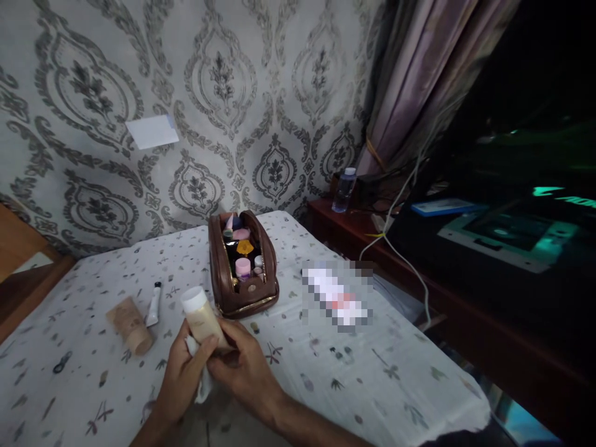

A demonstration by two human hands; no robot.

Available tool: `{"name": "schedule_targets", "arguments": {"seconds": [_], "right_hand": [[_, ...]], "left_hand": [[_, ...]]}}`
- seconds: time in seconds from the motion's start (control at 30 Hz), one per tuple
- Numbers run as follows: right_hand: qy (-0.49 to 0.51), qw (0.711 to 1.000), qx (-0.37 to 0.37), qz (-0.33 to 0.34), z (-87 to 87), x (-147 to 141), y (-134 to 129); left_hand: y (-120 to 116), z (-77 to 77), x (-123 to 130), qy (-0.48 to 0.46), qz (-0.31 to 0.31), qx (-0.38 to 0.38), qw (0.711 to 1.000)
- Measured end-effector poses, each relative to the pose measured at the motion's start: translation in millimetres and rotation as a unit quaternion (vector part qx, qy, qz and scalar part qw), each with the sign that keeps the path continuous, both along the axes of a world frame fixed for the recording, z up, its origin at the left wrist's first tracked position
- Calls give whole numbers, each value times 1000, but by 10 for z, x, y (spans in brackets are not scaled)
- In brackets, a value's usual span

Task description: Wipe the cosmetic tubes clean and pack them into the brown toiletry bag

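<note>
A cream-coloured bottle (208, 324) with a white cap is held tilted between both hands, above the bed's near side. My left hand (179, 366) is closed round its left side, with a crumpled white tissue or cloth (203, 386) under the fingers. From the right, my right hand (246, 366) grips the bottle's lower part, its fingertips partly hidden. Just beyond stands a brown toiletry bag (245, 302), unzipped, holding several small jars and packets. To the left lie a beige squeeze tube (130, 326) and a slim white tube (155, 304) with a black cap.
A patterned white sheet (354, 397) covers the surface. A blurred-out pale object (338, 295) lies right of the bag. On the dark red desk (321, 214) at right stand a clear bottle (344, 189) and a hanging white cable (410, 267). Patterned wallpaper (274, 93) rises behind.
</note>
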State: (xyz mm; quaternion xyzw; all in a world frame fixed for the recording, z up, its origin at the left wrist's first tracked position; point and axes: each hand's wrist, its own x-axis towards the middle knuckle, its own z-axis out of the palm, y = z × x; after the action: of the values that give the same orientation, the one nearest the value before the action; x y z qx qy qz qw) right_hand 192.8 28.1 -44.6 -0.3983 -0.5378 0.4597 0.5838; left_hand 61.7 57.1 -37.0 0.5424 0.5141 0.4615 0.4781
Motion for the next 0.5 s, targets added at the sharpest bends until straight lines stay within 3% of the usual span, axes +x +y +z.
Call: {"name": "schedule_targets", "arguments": {"seconds": [0.23, 0.43, 0.5], "right_hand": [[-53, 997, -21, -57, 113, 99, -66], [29, 998, -23, -54, 192, 206, -20], [54, 997, -32, -44, 212, 242, -5]], "left_hand": [[89, 125, -128, 73, -10, 39, 997], [76, 141, -154, 174, -204, 40, 963], [77, 140, -155, 176, -237, 33, 955]]}}
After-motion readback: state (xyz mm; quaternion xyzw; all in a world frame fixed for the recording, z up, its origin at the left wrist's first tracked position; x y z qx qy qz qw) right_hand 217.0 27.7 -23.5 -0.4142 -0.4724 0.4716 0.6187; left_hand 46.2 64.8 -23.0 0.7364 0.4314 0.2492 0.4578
